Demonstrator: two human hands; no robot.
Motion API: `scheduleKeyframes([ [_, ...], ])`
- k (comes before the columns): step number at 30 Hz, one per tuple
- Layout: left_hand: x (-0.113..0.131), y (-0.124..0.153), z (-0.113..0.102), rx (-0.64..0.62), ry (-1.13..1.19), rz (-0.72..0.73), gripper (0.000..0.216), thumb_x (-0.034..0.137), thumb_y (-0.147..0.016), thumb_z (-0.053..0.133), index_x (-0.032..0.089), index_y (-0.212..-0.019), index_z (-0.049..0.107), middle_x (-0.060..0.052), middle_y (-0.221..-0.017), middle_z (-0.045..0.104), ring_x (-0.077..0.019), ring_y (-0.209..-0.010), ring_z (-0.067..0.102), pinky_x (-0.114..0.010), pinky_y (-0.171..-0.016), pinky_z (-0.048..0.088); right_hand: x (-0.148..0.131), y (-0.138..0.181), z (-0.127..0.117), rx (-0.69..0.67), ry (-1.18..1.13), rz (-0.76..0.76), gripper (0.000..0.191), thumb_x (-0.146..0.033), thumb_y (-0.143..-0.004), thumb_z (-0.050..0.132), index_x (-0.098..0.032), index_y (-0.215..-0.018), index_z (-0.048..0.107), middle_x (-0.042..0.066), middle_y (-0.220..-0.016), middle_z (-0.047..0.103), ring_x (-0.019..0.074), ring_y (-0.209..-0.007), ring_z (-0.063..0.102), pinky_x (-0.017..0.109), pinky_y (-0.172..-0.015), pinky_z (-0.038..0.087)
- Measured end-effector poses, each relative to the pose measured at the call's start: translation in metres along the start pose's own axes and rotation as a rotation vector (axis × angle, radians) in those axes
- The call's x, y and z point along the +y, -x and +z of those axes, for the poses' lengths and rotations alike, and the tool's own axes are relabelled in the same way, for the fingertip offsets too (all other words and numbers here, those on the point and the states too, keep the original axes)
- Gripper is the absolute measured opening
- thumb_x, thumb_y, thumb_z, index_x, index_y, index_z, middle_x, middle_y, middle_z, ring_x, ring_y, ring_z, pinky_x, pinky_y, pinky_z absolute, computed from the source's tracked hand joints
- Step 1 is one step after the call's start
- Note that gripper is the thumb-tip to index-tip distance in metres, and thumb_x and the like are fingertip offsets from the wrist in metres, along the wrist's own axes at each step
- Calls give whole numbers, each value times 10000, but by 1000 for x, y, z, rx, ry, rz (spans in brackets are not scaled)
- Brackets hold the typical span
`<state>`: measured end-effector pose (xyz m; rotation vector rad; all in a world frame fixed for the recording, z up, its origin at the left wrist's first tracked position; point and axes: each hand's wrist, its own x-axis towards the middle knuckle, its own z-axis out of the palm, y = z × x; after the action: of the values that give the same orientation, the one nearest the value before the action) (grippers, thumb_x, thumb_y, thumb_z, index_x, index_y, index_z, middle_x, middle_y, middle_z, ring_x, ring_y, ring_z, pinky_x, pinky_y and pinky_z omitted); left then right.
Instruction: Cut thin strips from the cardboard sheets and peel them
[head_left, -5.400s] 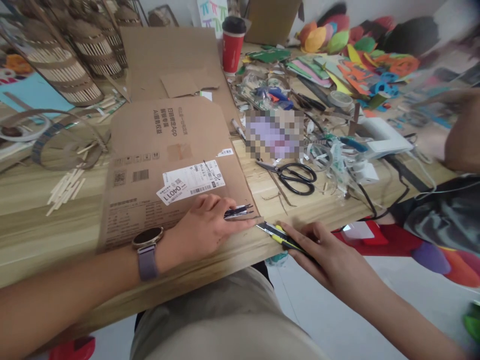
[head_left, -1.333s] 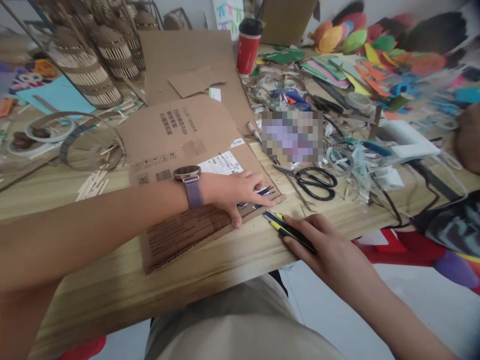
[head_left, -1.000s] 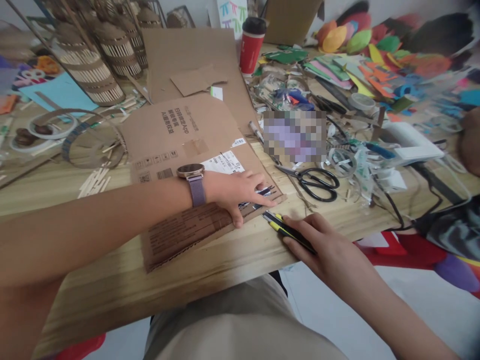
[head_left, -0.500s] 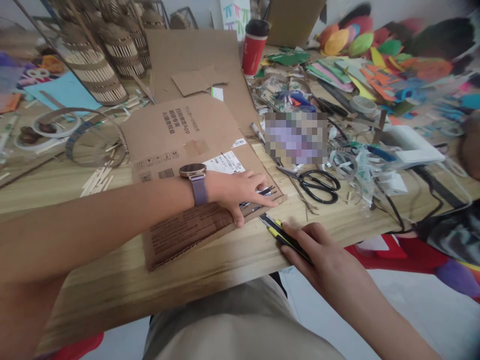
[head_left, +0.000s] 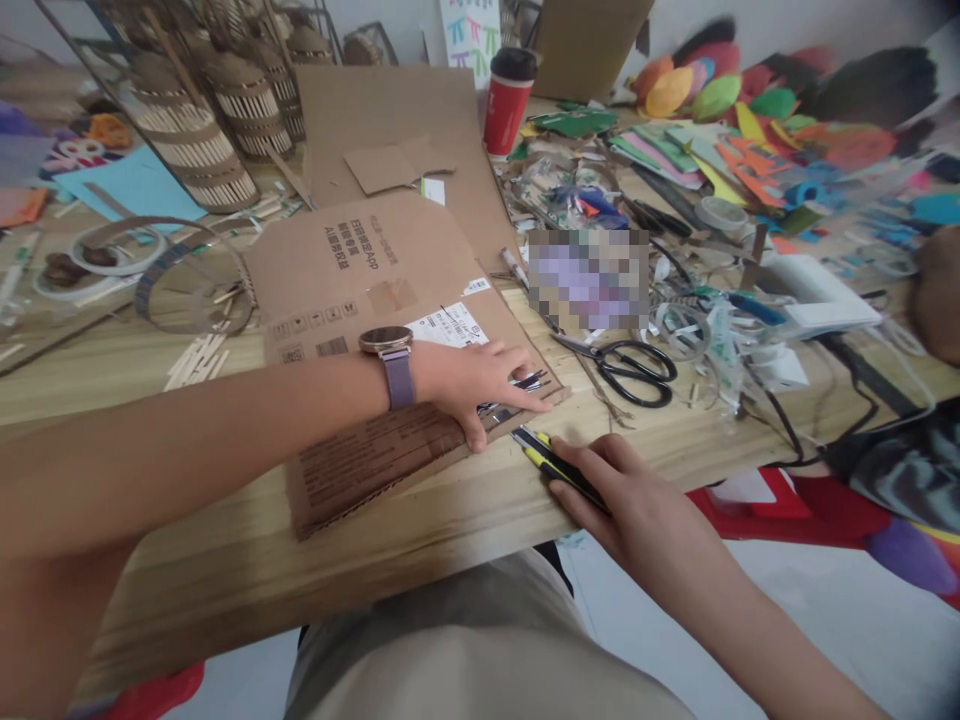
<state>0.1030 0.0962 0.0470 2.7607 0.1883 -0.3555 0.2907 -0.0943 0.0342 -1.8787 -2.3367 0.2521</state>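
A flattened brown cardboard box (head_left: 352, 290) with printed labels lies on the wooden table (head_left: 225, 560). My left hand (head_left: 472, 385), a watch on its wrist, lies flat with fingers stretched out, pressing down the cardboard's near right corner. My right hand (head_left: 622, 490) is closed round a yellow and black utility knife (head_left: 551, 465). The knife's tip sits at the cardboard's near edge, just right of my left thumb.
Black scissors (head_left: 626, 360) lie right of the cardboard amid scraps, tape rolls and cables. A red cup (head_left: 508, 100) stands at the back. Woven cardboard baskets (head_left: 191, 150) stand at the back left, coloured paper cut-outs (head_left: 720, 120) at the back right. Wooden sticks (head_left: 195, 360) lie left.
My left hand has shifted along the cardboard's corner since the earliest frame. In the last second my right hand has slid the knife a little left along the cardboard's near edge.
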Motion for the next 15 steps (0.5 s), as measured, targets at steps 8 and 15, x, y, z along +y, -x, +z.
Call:
scheduleKeyframes([
  [8,2,3,1,38,32,13,777,488,-719,768,380,-1423,457,-94,-1337,410,-315,-1174,414,-417,-1059,325,-3,2,-1,-7,-38,30,355,-406,-967,424,-253,-1227,611,64,-923,586,172,-629,636,285,-509,522],
  [15,10,35,12,40,141,-3,770,475,-855,629,288,-1520,288,-117,-1572,251,-349,-1380,254,-494,-1134,212,0,-1,3,-13,-102,72,383,-440,-969,425,-239,-1246,597,65,-960,575,179,-679,657,299,-539,555],
])
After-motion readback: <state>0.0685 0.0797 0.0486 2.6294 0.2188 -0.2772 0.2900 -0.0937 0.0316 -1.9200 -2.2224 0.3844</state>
